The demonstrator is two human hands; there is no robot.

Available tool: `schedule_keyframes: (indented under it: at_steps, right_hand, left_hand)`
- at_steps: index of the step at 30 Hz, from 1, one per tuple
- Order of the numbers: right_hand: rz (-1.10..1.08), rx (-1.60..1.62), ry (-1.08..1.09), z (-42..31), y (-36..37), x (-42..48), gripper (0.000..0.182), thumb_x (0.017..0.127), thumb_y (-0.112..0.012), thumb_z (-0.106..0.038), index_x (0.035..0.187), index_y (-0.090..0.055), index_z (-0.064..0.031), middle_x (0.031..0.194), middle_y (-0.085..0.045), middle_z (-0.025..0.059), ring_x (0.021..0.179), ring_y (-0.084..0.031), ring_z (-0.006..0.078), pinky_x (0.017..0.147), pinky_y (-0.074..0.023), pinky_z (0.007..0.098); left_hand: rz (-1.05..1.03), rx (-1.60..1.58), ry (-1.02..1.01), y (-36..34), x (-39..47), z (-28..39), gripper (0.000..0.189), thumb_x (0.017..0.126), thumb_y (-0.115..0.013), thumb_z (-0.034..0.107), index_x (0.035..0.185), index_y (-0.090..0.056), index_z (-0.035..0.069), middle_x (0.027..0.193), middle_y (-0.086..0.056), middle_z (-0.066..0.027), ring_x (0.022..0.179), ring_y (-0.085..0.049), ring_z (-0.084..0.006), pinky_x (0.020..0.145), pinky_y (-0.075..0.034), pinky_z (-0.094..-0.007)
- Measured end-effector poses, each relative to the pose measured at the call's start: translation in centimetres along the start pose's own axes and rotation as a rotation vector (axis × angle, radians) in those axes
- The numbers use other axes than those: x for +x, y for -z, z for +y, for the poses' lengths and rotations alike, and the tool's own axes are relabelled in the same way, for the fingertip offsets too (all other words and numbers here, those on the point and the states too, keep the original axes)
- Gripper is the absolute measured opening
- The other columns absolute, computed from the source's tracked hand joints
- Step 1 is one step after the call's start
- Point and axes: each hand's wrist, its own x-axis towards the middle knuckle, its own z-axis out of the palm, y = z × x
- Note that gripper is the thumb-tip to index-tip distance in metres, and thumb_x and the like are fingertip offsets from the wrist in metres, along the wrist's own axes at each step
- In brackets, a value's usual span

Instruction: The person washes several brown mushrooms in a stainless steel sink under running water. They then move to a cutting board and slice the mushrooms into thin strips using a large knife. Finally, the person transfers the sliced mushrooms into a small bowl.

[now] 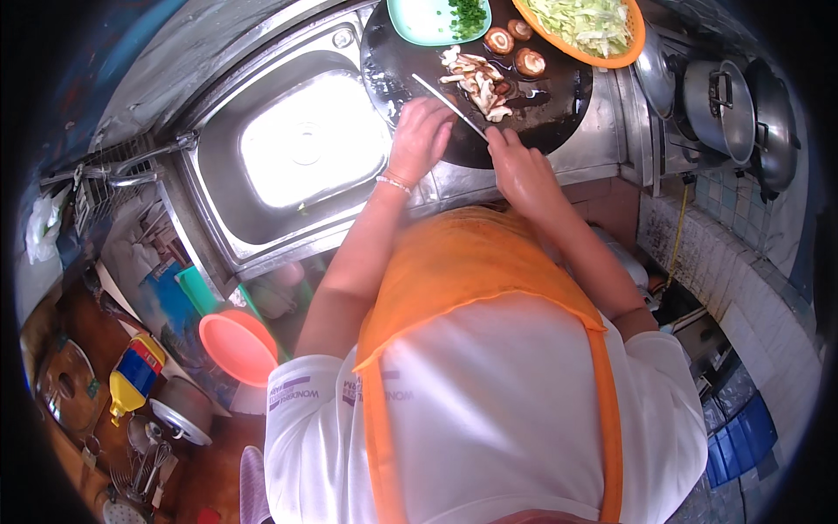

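My right hand [519, 167] grips a knife [450, 107], seen nearly edge-on over a round dark cutting board [556, 124]. Curled at the board's left front edge, my left hand [422, 134] has its fingertips beside the blade, on a brownish piece that is mostly hidden. Sliced mushrooms [481, 85] lie in a heap just beyond the knife. Several whole brown mushroom caps [529, 63] sit farther back. A light green dish [419, 23] with chopped green herbs [468, 16] and an orange basket [609, 61] of shredded cabbage [579, 23] stand at the board's far side.
A steel sink [229, 164] adjoins the board on the left, with a tap [150, 154] at its left side. Lidded metal pots [717, 111] stand at the right. Lower left are a pink plastic basin [239, 347], a yellow bottle [134, 376] and a whisk [157, 458].
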Motion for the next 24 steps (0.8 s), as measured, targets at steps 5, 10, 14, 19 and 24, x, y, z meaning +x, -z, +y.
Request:
schedule_keyframes:
  at_steps: [5, 10, 14, 19, 24]
  right_hand:
    - [0.078, 0.092, -0.018, 1.4, 0.3, -0.1, 0.013, 0.1, -0.046, -0.016, 0.107, -0.047, -0.0046, 0.095, -0.063, 0.0218, 0.076, -0.064, 0.047, 0.068, -0.0508, 0.0573]
    - [-0.045, 0.071, -0.064, 0.5, 2.0, -2.9, 0.014, 0.101, -0.047, -0.016, 0.111, -0.048, -0.0063, 0.1, -0.063, 0.0213, 0.082, -0.061, 0.0479, 0.069, -0.0479, 0.057]
    - [-0.093, 0.09, -0.094, -0.3, 2.1, -2.4, 0.014, 0.101, -0.047, -0.017, 0.109, -0.048, -0.0057, 0.101, -0.063, 0.0217, 0.084, -0.061, 0.0478, 0.069, -0.047, 0.0569]
    - [0.019, 0.076, 0.016, 0.3, -0.3, 2.1, 0.013, 0.099, -0.048, -0.014, 0.107, -0.048, -0.0029, 0.098, -0.064, 0.0224, 0.081, -0.064, 0.0466, 0.07, -0.0504, 0.0555]
    - [0.07, 0.118, 0.003, 0.3, 1.7, 0.7, 0.011, 0.099, -0.05, -0.013, 0.104, -0.048, -0.0031, 0.097, -0.065, 0.0229, 0.081, -0.064, 0.0462, 0.069, -0.0496, 0.0554]
  left_hand:
    - [-0.036, -0.02, -0.042, 0.5, 0.1, -0.3, 0.034, 0.076, -0.069, -0.003, 0.109, -0.065, 0.003, 0.113, -0.062, -0.0123, 0.106, -0.057, -0.0343, 0.094, -0.049, -0.0427]
    - [-0.008, -0.024, 0.012, 0.3, -0.3, -0.5, 0.034, 0.077, -0.071, -0.001, 0.109, -0.063, 0.004, 0.111, -0.061, -0.0128, 0.106, -0.057, -0.0342, 0.092, -0.049, -0.043]
    - [-0.025, -0.021, -0.013, 0.4, -0.1, -0.5, 0.032, 0.077, -0.071, -0.001, 0.108, -0.063, 0.005, 0.11, -0.061, -0.012, 0.105, -0.057, -0.0342, 0.092, -0.049, -0.0432]
    - [-0.006, -0.032, 0.016, 0.2, 0.1, -0.3, 0.029, 0.077, -0.073, -0.001, 0.105, -0.065, 0.003, 0.108, -0.062, -0.013, 0.103, -0.059, -0.0336, 0.09, -0.049, -0.0414]
    - [0.003, -0.012, 0.033, 0.2, -0.2, -0.3, 0.033, 0.078, -0.073, 0.001, 0.108, -0.061, 0.005, 0.113, -0.06, -0.0121, 0.105, -0.056, -0.0346, 0.091, -0.049, -0.0427]
